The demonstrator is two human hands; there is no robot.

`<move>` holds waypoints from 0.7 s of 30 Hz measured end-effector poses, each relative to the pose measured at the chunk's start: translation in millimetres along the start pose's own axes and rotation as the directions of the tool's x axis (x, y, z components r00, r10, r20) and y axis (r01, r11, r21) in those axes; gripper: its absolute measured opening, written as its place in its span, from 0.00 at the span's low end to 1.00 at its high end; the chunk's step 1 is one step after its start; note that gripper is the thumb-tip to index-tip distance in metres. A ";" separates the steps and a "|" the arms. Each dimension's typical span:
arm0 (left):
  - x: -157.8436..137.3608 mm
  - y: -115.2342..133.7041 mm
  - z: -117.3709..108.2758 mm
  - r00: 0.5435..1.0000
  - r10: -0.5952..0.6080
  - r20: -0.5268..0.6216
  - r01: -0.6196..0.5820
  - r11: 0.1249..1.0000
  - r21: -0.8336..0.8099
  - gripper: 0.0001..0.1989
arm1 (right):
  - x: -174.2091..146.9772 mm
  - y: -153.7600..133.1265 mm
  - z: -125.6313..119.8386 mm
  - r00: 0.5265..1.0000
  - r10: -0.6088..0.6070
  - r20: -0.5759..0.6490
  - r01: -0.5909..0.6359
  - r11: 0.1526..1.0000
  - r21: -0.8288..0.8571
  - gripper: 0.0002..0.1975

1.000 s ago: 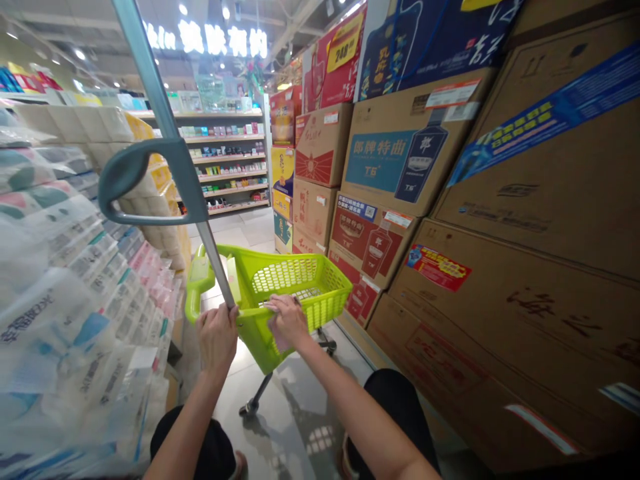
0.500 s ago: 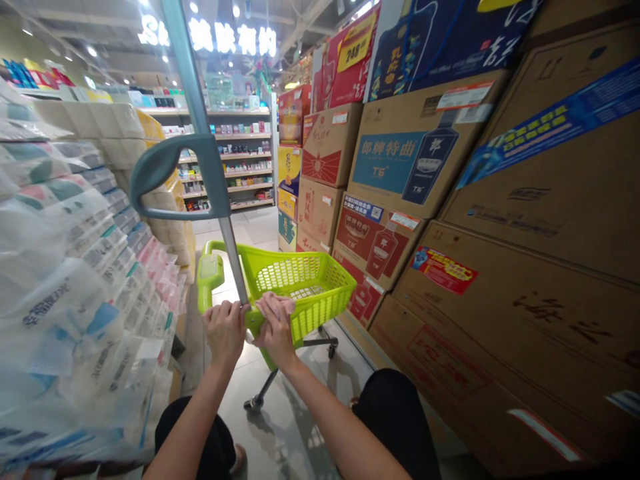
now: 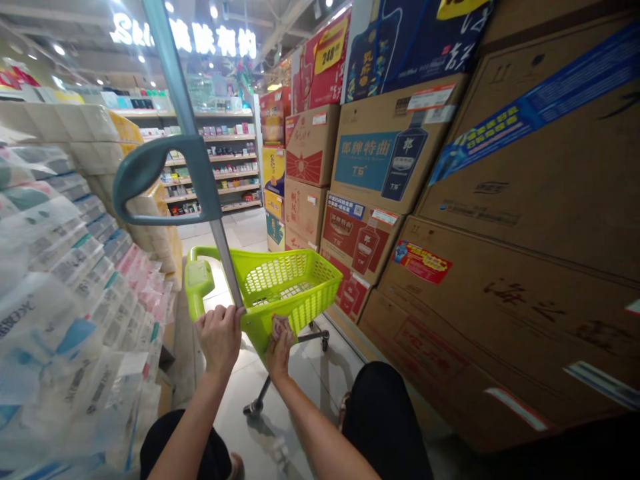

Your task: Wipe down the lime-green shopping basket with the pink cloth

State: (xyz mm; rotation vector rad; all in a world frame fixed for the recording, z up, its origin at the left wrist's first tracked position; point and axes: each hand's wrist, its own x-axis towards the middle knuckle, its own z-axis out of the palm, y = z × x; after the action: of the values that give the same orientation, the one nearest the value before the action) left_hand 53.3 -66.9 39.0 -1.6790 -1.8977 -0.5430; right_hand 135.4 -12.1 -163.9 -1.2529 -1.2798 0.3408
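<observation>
A lime-green shopping cart point(image 3: 320, 291) with a lattice basket stands in front of me, and no goods show inside it. My left hand point(image 3: 220, 339) is closed over the cart's near green edge, beside the foot of a grey metal pole point(image 3: 227, 260). A blue-grey looped handle point(image 3: 207, 187) is fixed to that pole above the basket. In my right hand point(image 3: 278, 359) is a bunched pinkish cloth point(image 3: 283, 329), pressed against the near end of the cart, below the rim. The fingers partly cover the cloth.
Stacked cardboard cartons point(image 3: 370, 160) rise close along the right. Plastic-wrapped packs point(image 3: 85, 300) are piled high on the left. Shelves point(image 3: 235, 157) of small goods stand at the back beyond the tiled floor point(image 3: 245, 227). A cart wheel point(image 3: 253, 407) rests between my legs.
My right hand and the cloth have moved down and right, from the cart's top edge near the pole onto its near end. The left hand keeps its hold. The view has shifted slightly.
</observation>
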 end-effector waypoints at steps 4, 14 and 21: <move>-0.1 -2.1 1.7 0.999 0.015 -0.038 -0.015 1.000 0.002 0.16 | 5.7 -3.8 -6.7 0.990 -0.105 0.096 0.105 0.994 0.008 0.20; -2.8 -34.0 5.2 0.987 0.089 -0.137 -0.085 0.996 0.038 0.15 | 112.7 53.5 -30.3 0.963 0.153 -0.221 -0.176 0.980 -0.088 0.19; -4.9 -46.4 10.3 0.982 0.132 -0.138 -0.126 0.991 0.048 0.12 | 80.3 43.6 -23.0 0.993 -0.122 -0.004 0.121 0.990 -0.069 0.12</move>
State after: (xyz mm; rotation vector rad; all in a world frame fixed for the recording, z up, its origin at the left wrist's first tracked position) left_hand 6.4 -70.9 30.5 -1.6788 -1.6764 -0.5537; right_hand 200.5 55.3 -153.7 -1.2257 -1.3634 0.2054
